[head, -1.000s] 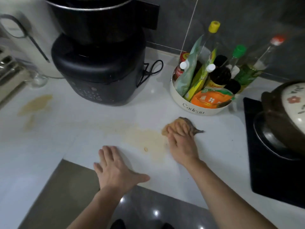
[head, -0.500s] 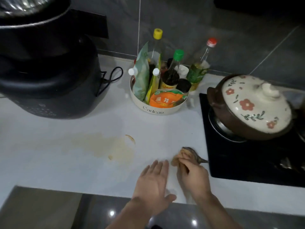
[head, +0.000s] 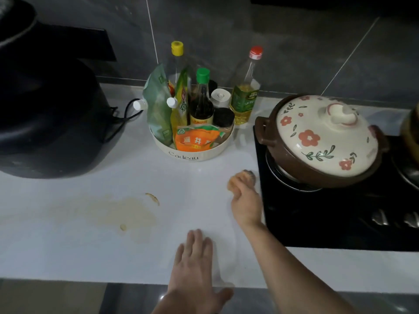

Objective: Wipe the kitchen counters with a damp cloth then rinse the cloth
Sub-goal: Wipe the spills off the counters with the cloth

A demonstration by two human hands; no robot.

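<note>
The white counter (head: pixel 68 250) carries a pale brown smear (head: pixel 127 211) with small crumbs left of centre. My right hand (head: pixel 247 205) presses a bunched orange-brown cloth (head: pixel 235 182) onto the counter, close beside the black cooktop's left edge. My left hand (head: pixel 195 266) lies flat, fingers apart, on the counter near its front edge, holding nothing.
A round white caddy (head: pixel 192 155) of sauce bottles and packets stands at the back, an oil bottle (head: pixel 246 94) beside it. A big black appliance (head: pixel 45 114) with its cord fills the left. A flowered clay pot (head: pixel 322 137) sits on the black cooktop (head: pixel 340 218) at right.
My right hand has slid the cloth rightwards off the smear, then away from me along the cooktop's edge. My left hand followed to the right. The view has swung right.
</note>
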